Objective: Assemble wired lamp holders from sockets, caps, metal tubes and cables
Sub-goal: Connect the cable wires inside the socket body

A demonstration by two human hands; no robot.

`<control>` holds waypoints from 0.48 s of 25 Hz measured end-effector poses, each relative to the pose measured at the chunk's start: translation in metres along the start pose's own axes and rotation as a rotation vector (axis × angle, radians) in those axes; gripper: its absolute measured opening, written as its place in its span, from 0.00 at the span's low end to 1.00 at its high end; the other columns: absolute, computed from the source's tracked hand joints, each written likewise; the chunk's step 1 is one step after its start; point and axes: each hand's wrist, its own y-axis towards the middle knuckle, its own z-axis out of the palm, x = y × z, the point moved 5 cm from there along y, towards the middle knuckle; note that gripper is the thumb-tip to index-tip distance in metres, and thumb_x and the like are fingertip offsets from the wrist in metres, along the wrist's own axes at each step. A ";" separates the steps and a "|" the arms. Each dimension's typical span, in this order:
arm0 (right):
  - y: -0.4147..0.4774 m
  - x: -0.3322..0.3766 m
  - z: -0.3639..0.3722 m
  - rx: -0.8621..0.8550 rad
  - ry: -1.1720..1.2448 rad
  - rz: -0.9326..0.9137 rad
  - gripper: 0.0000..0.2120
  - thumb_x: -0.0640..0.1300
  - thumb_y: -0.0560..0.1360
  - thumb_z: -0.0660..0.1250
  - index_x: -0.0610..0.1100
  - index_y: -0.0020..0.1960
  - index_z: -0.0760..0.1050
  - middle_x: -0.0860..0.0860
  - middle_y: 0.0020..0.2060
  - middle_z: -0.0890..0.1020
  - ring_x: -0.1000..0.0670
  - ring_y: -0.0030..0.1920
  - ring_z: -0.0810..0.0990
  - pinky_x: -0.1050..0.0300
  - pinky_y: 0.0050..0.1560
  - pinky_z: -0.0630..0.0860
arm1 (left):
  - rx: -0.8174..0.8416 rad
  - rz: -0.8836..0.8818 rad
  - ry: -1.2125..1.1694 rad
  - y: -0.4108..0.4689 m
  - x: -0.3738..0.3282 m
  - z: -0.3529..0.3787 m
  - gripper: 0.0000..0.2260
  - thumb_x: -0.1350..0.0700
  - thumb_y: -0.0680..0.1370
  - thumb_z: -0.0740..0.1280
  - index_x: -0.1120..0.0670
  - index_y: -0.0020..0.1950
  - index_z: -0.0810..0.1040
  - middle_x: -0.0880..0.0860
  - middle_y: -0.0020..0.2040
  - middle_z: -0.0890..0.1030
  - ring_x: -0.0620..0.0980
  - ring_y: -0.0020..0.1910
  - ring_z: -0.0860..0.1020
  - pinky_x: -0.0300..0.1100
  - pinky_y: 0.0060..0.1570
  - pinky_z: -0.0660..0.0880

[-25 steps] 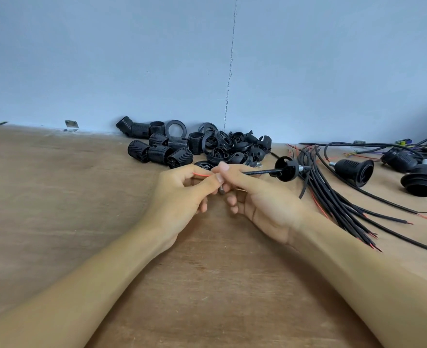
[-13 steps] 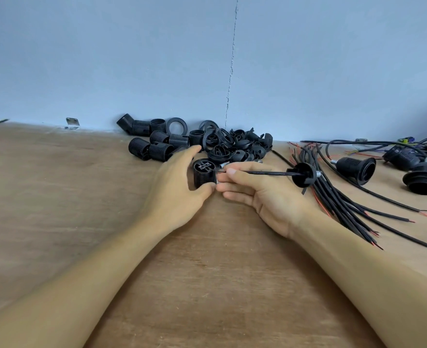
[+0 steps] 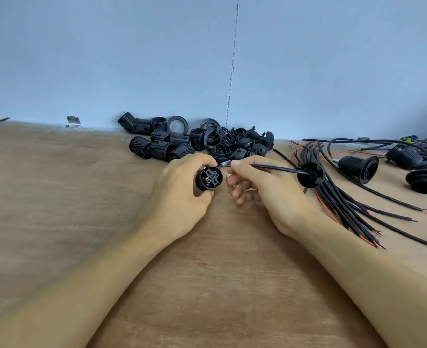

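Observation:
My left hand (image 3: 179, 197) grips a black threaded socket (image 3: 208, 179), its terminal end turned toward the camera. My right hand (image 3: 262, 187) pinches a black cable (image 3: 275, 168) near its stripped end. A black cap (image 3: 310, 175) is threaded on that cable to the right of my fingers. The cable's bare tip points at the socket, a small gap apart. A small silvery piece shows at my right fingertips; what it is I cannot tell.
A heap of black sockets and caps (image 3: 197, 141) lies at the back against the blue wall. A bundle of black cables (image 3: 345, 204) fans out on the right. Assembled holders (image 3: 358, 168) lie at the far right on the wooden table (image 3: 81, 222).
My left hand let go of the wire end, took a socket from the heap and lifted it to face the cable. My right hand kept the cable and shifted slightly.

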 end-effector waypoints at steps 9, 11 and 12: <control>0.000 0.001 -0.002 -0.010 0.051 0.008 0.05 0.39 0.78 0.69 0.40 0.44 0.80 0.44 0.36 0.82 0.50 0.29 0.77 0.59 0.30 0.74 | 0.048 0.034 -0.082 -0.005 -0.007 0.004 0.25 0.65 0.70 0.74 0.39 0.56 0.72 0.39 0.56 0.79 0.39 0.57 0.78 0.38 0.59 0.75; 0.000 0.002 -0.002 -0.014 0.008 0.004 0.06 0.39 0.76 0.69 0.41 0.40 0.79 0.45 0.32 0.81 0.51 0.27 0.75 0.59 0.27 0.72 | 0.069 0.003 -0.077 -0.005 -0.005 0.005 0.25 0.63 0.70 0.75 0.37 0.54 0.70 0.39 0.53 0.80 0.40 0.54 0.78 0.38 0.54 0.75; -0.001 0.002 -0.002 -0.019 -0.027 0.000 0.07 0.40 0.75 0.69 0.42 0.38 0.79 0.46 0.31 0.80 0.51 0.25 0.73 0.59 0.26 0.71 | 0.071 -0.009 -0.067 -0.005 -0.003 0.006 0.25 0.62 0.70 0.76 0.36 0.53 0.69 0.39 0.51 0.80 0.39 0.53 0.78 0.34 0.51 0.74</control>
